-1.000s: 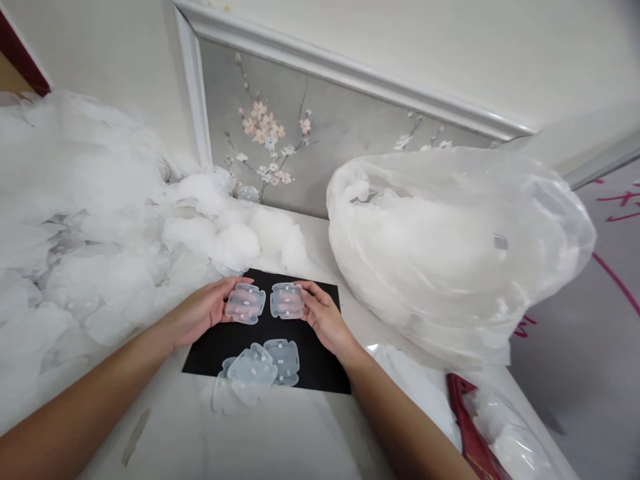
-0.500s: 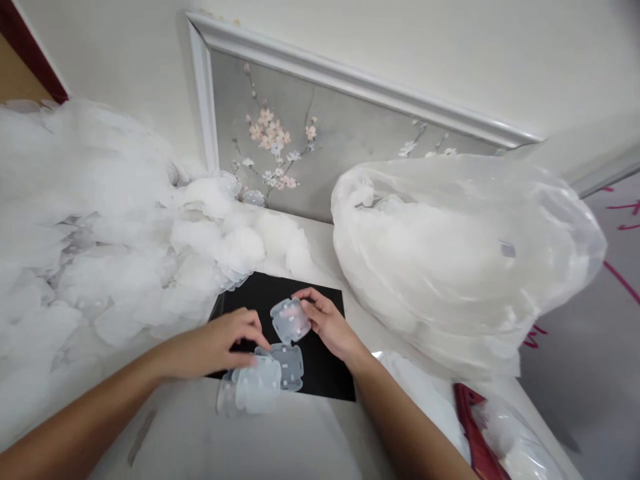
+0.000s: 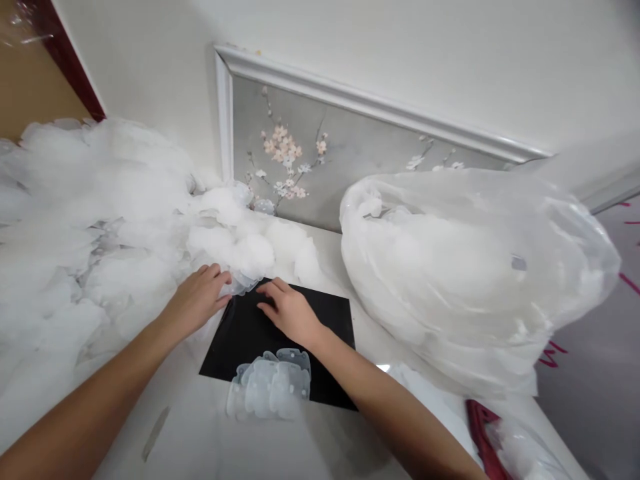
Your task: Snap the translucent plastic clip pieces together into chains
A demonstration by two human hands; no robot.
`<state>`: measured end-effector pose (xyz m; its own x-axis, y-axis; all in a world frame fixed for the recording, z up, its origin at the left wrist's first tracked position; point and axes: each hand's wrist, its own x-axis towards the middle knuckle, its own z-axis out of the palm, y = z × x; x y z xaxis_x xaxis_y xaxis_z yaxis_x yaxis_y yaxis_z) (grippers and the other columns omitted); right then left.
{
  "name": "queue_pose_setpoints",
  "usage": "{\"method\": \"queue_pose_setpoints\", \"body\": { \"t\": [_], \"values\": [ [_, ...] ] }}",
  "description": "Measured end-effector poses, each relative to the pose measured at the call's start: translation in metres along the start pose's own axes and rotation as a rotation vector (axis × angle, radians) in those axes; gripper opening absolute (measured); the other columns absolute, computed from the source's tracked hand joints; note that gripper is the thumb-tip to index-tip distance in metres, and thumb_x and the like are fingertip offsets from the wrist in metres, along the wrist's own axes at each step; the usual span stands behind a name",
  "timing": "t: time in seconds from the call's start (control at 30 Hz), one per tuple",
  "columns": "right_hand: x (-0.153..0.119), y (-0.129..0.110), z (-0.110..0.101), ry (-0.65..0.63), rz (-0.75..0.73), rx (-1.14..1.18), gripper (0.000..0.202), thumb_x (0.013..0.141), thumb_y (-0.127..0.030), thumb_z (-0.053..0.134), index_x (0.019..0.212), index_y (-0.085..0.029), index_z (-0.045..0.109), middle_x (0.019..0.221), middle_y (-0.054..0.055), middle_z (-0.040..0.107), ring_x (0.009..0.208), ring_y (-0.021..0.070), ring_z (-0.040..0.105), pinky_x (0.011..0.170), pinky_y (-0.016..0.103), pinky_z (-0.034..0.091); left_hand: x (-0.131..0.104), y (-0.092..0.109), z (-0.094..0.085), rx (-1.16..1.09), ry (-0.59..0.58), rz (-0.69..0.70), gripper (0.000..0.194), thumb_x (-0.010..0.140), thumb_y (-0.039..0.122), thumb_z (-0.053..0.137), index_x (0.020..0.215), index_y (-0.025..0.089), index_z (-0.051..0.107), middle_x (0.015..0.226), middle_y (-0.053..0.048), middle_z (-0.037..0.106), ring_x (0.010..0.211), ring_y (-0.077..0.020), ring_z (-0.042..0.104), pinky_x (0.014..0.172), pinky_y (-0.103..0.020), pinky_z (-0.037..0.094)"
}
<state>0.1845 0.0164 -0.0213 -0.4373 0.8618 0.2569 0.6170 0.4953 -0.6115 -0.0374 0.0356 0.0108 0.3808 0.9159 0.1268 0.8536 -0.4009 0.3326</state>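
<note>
My left hand (image 3: pixel 197 300) reaches to the edge of the large white pile, its fingers apart, next to some clear plastic pieces (image 3: pixel 243 285) at the far left corner of a black sheet (image 3: pixel 250 330). Over that sheet is my right hand (image 3: pixel 293 312), thumb and fingers apart with nothing seen between them. Several flat, translucent plastic pieces (image 3: pixel 273 387) with notched edges and small pale dots lie overlapping at the sheet's near edge, partly on the white table. Whether the left fingertips touch a piece is hard to make out.
A heap of white fluffy and translucent pieces (image 3: pixel 135 213) covers the left side. On the right sits a big clear plastic bag (image 3: pixel 470 267) full of white material. Behind stands a framed flower picture (image 3: pixel 350 147). A red object (image 3: pixel 485 433) lies near the front right.
The piece from my right hand now lies with the overlapping pieces. Both hands have moved away from them, up toward the sheet's far left corner. The view has shifted slightly.
</note>
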Motion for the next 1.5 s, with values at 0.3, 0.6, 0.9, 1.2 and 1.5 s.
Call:
{"method": "queue_pose_setpoints", "body": {
  "t": [0.3,0.6,0.9,1.2,1.5],
  "values": [
    [0.031,-0.001,0.013,0.243,0.056,0.202,0.008,0.082,-0.018,0.057,0.076,-0.021,0.055,0.089,0.004,0.061,0.081,0.0184,0.059,0.078,0.032,0.048,-0.003,0.023,-0.021,-0.515,0.282,-0.171,0.012,0.077,0.028,0.054,0.069,0.024,0.046,0.079,-0.001,0.055,0.077,-0.0216,0.055,0.067,-0.032,0.041],
    [-0.045,0.027,-0.021,0.221,0.692,1.319,0.034,0.063,-0.030,0.080,0.079,-0.022,0.051,0.065,-0.005,0.062,0.060,0.0127,0.061,0.063,0.027,0.051,-0.005,0.043,0.017,-1.423,-0.131,-0.606,0.031,0.067,0.040,0.078,0.079,0.021,0.056,0.068,0.004,0.061,0.063,-0.0135,0.058,0.054,-0.023,0.043],
    [-0.056,0.042,-0.029,0.193,0.635,1.288,0.043,0.066,-0.041,0.082,0.097,-0.023,0.059,0.081,0.000,0.072,0.071,0.0166,0.069,0.071,0.032,0.055,-0.001,0.041,0.032,-1.386,-0.285,-0.541,0.044,0.075,0.053,0.072,0.107,0.023,0.069,0.106,-0.006,0.074,0.101,-0.0251,0.067,0.082,-0.034,0.052],
    [-0.060,0.045,-0.023,0.209,0.595,1.221,0.048,0.080,-0.062,0.064,0.109,-0.025,0.053,0.100,0.006,0.073,0.083,0.0223,0.072,0.074,0.038,0.056,0.004,0.034,0.032,-1.464,-0.339,-0.410,0.047,0.083,0.060,0.061,0.118,0.030,0.067,0.141,-0.006,0.059,0.126,-0.0314,0.054,0.091,-0.040,0.052],
    [-0.067,0.039,-0.030,0.005,0.198,0.910,0.067,0.074,-0.012,0.052,0.136,-0.033,0.037,0.156,0.007,0.037,0.109,0.0213,0.065,0.093,0.042,0.050,0.002,0.019,0.034,-1.364,-0.385,-0.146,0.084,0.076,0.016,0.061,0.149,0.041,0.029,0.155,-0.005,0.043,0.107,-0.0220,0.065,0.088,-0.034,0.049]
  ]
}}
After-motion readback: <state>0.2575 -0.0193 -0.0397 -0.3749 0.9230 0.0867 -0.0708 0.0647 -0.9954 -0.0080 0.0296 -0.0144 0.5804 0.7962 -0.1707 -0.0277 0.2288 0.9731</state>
